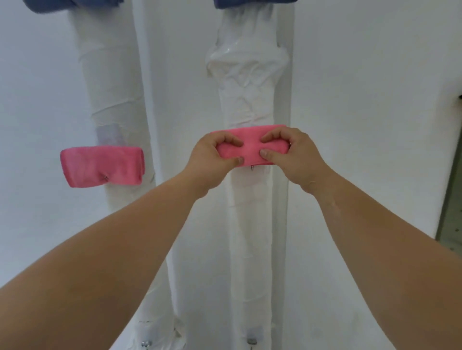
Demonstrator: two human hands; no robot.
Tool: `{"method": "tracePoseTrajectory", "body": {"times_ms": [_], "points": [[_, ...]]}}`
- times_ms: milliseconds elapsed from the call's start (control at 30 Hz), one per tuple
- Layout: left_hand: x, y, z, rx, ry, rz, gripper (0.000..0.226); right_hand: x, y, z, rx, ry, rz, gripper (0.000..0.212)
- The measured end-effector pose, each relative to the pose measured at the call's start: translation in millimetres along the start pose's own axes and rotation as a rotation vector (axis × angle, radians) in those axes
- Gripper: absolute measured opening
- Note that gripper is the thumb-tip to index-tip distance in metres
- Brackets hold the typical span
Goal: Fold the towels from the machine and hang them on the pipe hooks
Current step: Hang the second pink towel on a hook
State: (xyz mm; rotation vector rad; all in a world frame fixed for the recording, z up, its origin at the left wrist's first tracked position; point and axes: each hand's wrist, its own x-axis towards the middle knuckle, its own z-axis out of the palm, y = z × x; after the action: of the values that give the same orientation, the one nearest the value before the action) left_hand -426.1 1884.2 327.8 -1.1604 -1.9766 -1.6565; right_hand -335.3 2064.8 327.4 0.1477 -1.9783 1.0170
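A folded pink towel (pixel 251 146) is held flat against the right white-wrapped pipe (pixel 252 105). My left hand (pixel 212 160) pinches its left half and my right hand (pixel 291 155) pinches its right half, thumbs below and fingers on top. A metal hook tip (pixel 252 169) pokes out just under the towel. A second folded pink towel (pixel 102 167) hangs on a hook (pixel 106 177) on the left pipe (pixel 112 87).
Two blue towels (pixel 75 5) (pixel 250 3) hang higher up on the two pipes, cut off by the top edge. More hooks (pixel 146 344) (pixel 251 341) sit low on both pipes. A white wall lies behind; a dark edge (pixel 450 175) stands at the right.
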Motion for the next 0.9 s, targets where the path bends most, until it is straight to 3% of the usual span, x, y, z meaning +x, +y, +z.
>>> {"method": "tracePoseTrajectory", "body": {"times_ms": [433,533,600,667,767,900], "points": [[-1.6,-32.5,13.1,-0.031,0.008,-0.01,0.034,-6.3,24.7,11.2,-0.102,0.03,0.008,0.031],[-6.6,-36.2,15.5,0.149,0.05,0.111,0.021,-11.3,21.9,14.3,-0.188,0.052,0.006,0.024],[-7.5,-35.0,16.7,0.401,0.174,0.269,0.004,-13.7,21.7,17.2,-0.397,0.109,-0.055,0.017],[-4.6,-33.5,20.7,0.656,0.256,0.432,0.013,-15.7,22.2,20.2,-0.623,0.171,-0.171,0.015],[0.4,-37.1,30.0,0.821,0.194,0.659,0.022,-15.2,26.8,25.4,-0.777,0.218,-0.38,0.017],[-2.0,-51.3,37.7,0.842,0.11,0.636,0.054,-15.6,43.1,30.4,-0.882,0.167,-0.456,0.046]]}}
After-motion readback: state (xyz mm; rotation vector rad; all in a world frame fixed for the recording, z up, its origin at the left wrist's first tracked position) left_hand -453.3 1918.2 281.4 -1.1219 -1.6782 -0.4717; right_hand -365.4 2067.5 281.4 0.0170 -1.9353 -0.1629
